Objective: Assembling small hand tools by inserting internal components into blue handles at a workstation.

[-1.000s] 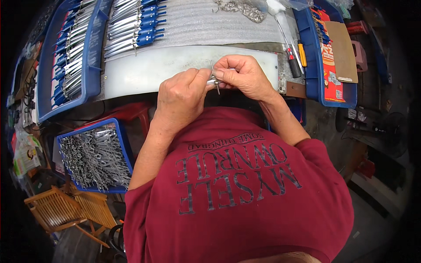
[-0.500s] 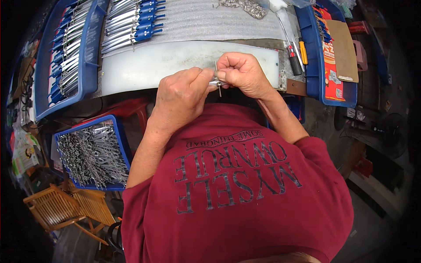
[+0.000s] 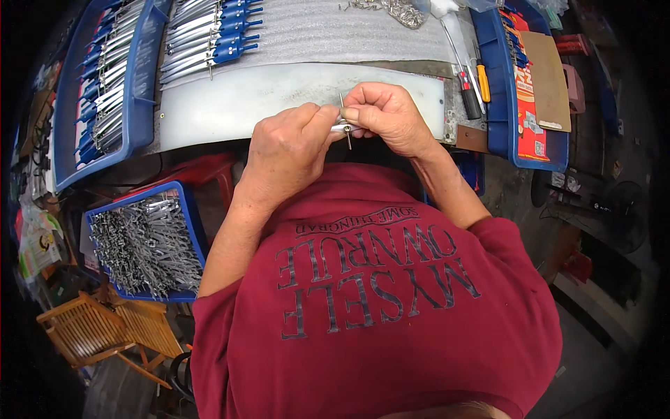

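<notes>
Blue plastic bins (image 3: 142, 98) flank flat white board (image 3: 223, 105). Left hand (image 3: 289, 150), right hand (image 3: 389, 119) face inward, grips pinching slim silvery metal part (image 3: 340, 128).

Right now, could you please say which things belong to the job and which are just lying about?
In the job: metal piece, held by left hand and right hand; probably blue-ended pieces, binned metal parts.
Apparently lying about: wooden chair, brown cardboard.

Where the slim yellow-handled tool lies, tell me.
In the head view, upper right: the yellow-handled tool lies just left of the blue plastic tray, beyond the right hand.
</notes>
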Motion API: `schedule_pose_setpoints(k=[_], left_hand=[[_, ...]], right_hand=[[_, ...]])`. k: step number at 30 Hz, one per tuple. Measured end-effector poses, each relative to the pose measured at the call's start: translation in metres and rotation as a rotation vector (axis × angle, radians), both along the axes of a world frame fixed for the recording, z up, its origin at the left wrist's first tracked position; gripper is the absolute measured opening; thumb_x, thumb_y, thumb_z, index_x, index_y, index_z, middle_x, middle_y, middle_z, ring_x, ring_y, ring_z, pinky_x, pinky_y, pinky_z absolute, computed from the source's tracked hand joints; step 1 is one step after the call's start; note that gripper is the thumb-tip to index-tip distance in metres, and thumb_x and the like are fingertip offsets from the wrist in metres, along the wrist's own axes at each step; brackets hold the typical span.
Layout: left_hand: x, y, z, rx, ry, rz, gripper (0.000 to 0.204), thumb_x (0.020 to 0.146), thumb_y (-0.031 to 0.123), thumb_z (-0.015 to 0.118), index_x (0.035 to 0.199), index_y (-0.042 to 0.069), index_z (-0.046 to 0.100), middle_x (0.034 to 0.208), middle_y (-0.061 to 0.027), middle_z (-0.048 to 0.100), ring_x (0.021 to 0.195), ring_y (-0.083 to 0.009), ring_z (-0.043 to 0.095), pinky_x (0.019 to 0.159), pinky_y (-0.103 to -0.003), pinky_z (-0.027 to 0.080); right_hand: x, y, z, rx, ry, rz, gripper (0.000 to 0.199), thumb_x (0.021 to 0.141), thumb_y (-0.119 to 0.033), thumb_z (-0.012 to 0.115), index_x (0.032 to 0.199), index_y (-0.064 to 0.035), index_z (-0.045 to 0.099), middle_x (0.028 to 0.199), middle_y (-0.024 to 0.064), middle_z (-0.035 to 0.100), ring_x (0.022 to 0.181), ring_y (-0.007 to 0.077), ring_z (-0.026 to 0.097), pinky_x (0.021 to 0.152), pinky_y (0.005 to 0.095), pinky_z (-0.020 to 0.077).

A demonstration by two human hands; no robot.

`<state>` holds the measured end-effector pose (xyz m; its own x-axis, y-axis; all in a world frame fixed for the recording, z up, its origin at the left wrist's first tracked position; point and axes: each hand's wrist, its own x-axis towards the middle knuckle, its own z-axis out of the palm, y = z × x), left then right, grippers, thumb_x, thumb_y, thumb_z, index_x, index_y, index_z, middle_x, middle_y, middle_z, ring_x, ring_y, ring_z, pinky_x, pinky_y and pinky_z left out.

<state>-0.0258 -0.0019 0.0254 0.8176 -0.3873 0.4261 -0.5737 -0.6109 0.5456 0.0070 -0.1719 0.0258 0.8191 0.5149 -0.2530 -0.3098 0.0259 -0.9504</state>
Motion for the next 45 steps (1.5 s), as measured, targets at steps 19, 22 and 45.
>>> schedule_pose_setpoints(k=[19, 22, 45], left_hand=[[-0.003, 0.001, 0.001, 0.019, -0.017, 0.004, 0.018, 0.069, 0.015, 0.062, 0.078, 0.006, 0.049, 0.062, -0.006, 0.046, 0.055, -0.0226, 0.052, 0.047, -0.033, 0.041], [-0.005, -0.001, 0.002, 0.05, -0.038, 0.027, 0.017, 0.069, 0.014, 0.061, 0.078, 0.006, 0.049, 0.061, -0.0062, 0.045, 0.055, -0.0226, 0.052, 0.046, -0.033, 0.041], [0.004, 0.004, 0.0, 0.035, -0.05, 0.067, 0.014, 0.07, 0.012, 0.06, 0.078, 0.005, 0.051, 0.063, -0.0071, 0.048, 0.055, -0.0234, 0.053, 0.047, -0.033, 0.041]], right_hand=[[0.005, -0.004, 0.0, -0.108, -0.134, 0.162, 0.015, 0.081, -0.019, 0.052, 0.078, -0.0047, 0.049, 0.065, -0.0036, 0.046, 0.058, 0.0028, 0.041, 0.051, 0.0164, 0.0338], [0.005, -0.004, -0.001, -0.105, -0.133, 0.172, 0.016, 0.082, -0.02, 0.052, 0.078, -0.0052, 0.048, 0.065, -0.0036, 0.046, 0.058, 0.0028, 0.042, 0.051, 0.0164, 0.0347], [-0.005, 0.003, -0.007, 0.092, 0.001, -0.05, 0.024, 0.077, -0.006, 0.059, 0.097, 0.0018, 0.049, 0.086, 0.0047, 0.055, 0.071, 0.0083, 0.055, 0.064, 0.0194, 0.0473]])
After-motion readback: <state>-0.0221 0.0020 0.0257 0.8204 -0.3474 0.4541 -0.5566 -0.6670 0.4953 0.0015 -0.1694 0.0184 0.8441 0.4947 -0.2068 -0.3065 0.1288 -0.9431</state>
